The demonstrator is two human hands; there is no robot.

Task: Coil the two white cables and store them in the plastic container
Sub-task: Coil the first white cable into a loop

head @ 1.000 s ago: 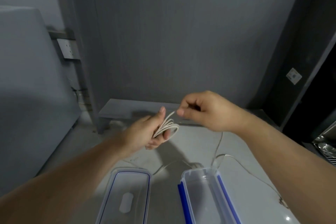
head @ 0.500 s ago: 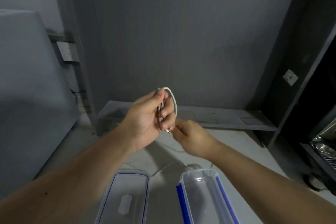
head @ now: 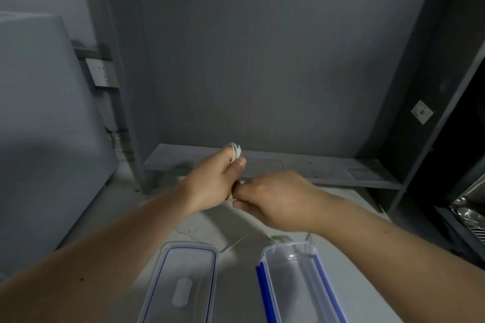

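My left hand grips a coiled white cable; its loops stick up above my fingers. My right hand is closed right against the left one, pinching the lower part of the same coil. A second white cable lies loose on the grey table, running under my right hand toward the containers. A clear plastic container with blue clips stands open at the front right. Its lid, clear with a blue rim, lies flat at the front left.
A low grey shelf runs along the back wall behind my hands. A wall socket sits at the left. A dark cabinet with a metal rack stands at the right.
My right hand dropped from above the coil to below it and now presses against my left hand. The left hand turned the coil upright and lifted it slightly.
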